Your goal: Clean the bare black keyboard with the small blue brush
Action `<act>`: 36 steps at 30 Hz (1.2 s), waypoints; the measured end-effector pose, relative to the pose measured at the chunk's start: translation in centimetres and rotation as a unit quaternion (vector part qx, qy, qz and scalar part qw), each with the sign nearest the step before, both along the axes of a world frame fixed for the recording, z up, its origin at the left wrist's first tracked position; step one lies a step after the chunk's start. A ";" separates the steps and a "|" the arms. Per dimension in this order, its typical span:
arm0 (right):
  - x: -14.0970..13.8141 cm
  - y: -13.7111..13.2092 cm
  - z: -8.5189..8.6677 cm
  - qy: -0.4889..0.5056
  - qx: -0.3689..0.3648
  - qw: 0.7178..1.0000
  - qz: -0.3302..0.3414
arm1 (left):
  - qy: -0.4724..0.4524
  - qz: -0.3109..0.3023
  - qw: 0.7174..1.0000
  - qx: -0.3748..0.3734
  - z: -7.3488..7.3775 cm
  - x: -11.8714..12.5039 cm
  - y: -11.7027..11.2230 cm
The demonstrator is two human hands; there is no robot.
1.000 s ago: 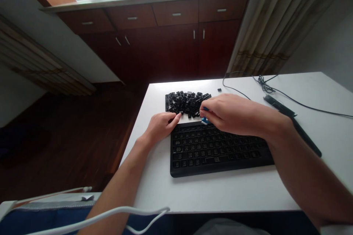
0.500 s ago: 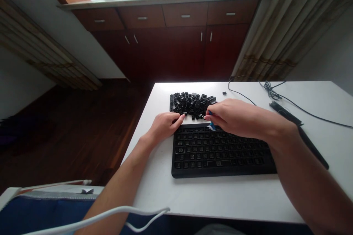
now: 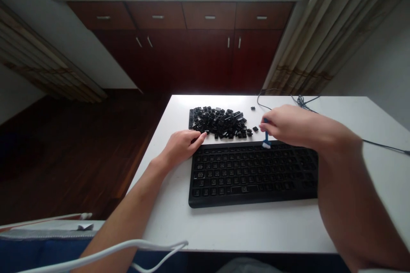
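A black computer keyboard (image 3: 253, 175) lies on the white table (image 3: 256, 230), with a heap of loose black keycaps (image 3: 218, 121) just beyond its top edge. My right hand (image 3: 294, 126) pinches a small blue-and-white tool (image 3: 266, 136) above the keyboard's top edge, its white end pointing down towards the keys. A single keycap (image 3: 255, 129) lies close to my right fingers. My left hand (image 3: 182, 147) rests near the keyboard's upper left corner, fingertips next to the heap, with nothing visible in it.
A black cable (image 3: 301, 101) runs along the table's far right. Another keycap (image 3: 253, 108) lies apart near the far edge. Dark wooden cabinets (image 3: 208, 51) stand beyond the table, and a curtain (image 3: 307, 38) hangs at right. A white cord (image 3: 128, 247) crosses the view's bottom.
My right hand has moved to the right along the keyboard's top edge, carrying the blue tool. My left hand stays by the heap. The whole view has shifted slightly with my head.
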State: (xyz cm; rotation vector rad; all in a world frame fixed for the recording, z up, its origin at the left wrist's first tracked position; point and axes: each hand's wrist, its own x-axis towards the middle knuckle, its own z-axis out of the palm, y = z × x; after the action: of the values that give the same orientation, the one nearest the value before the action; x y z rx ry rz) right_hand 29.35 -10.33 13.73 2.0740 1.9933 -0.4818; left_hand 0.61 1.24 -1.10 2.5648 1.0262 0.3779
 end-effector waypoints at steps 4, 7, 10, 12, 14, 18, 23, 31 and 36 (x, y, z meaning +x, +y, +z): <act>-0.2 -0.9 0.5 -0.018 0.036 0.999 0.012 | 0.004 0.001 1.000 0.007 0.0 0.0 0.0; -0.9 -1.1 0.6 0.063 0.014 0.996 0.058 | 0.001 0.003 1.000 0.008 0.0 -0.1 0.0; -0.7 -1.3 0.5 0.026 -0.009 0.999 0.030 | -0.006 0.005 1.000 0.005 0.0 -0.1 -0.1; -0.2 -1.4 0.6 -0.011 -0.001 1.000 0.008 | -0.008 0.003 1.000 0.007 0.1 0.0 -0.1; 0.1 -1.6 0.7 0.002 0.016 1.000 0.016 | -0.010 0.001 1.000 0.008 0.2 0.0 -0.1; -0.9 -1.6 0.9 0.102 0.012 0.992 0.073 | -0.013 0.007 1.000 0.002 0.2 0.1 -0.2; -1.9 -1.2 0.5 0.139 -0.034 0.983 0.116 | -0.010 0.008 1.000 -0.001 0.1 0.0 -0.2; 1.2 -1.3 1.2 0.100 0.019 0.992 0.072 | -0.026 -0.012 1.000 0.007 -0.4 -0.4 0.3; 0.7 -1.0 1.9 0.088 0.004 0.993 0.076 | -0.053 -0.016 0.998 0.030 -0.8 -0.4 0.3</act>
State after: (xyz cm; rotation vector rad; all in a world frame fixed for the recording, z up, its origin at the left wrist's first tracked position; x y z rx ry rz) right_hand 30.09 -11.32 15.64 1.9235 2.2347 -0.6470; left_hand 0.17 1.54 -1.92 2.5808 0.9475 0.5370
